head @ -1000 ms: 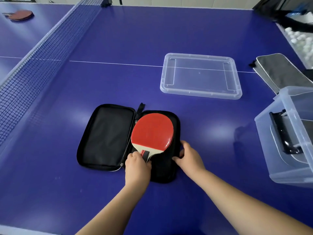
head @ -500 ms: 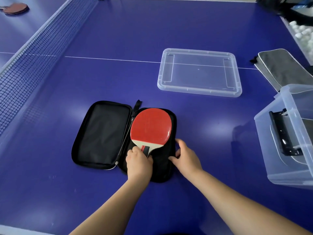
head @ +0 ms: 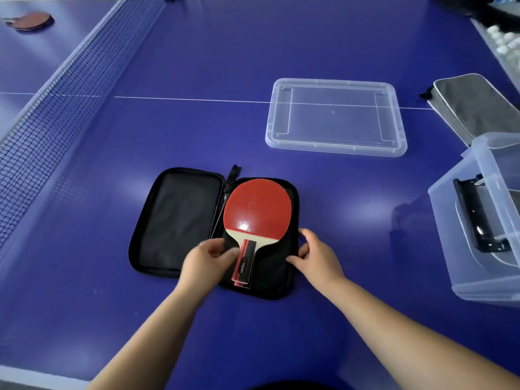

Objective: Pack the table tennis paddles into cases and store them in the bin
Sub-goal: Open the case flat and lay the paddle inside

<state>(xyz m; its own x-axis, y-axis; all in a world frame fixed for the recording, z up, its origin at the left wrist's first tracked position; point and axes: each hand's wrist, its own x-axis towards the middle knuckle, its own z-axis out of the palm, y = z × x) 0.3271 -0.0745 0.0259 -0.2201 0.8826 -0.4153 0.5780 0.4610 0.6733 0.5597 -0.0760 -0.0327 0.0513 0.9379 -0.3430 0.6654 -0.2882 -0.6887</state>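
A red-faced paddle (head: 257, 206) lies face up in the right half of an unzipped black case (head: 180, 220) spread flat on the blue table. Its handle points toward me. My left hand (head: 206, 261) hovers just left of the handle, fingers loosely curled and slightly blurred, gripping nothing. My right hand (head: 316, 256) pinches the case's right edge near its lower corner. The clear plastic bin (head: 447, 220) stands at the right edge with a black case (head: 475, 218) inside.
The bin's clear lid (head: 334, 149) lies flat beyond the case. A grey case (head: 472, 108) rests at the far right. Across the net (head: 56, 88), a second paddle (head: 32, 21) sits at the far left. White balls (head: 506, 43) fill a tray at top right.
My left hand has let go of the paddle handle and slid left, leaving the handle uncovered in the case. My right hand stays on the case's edge.
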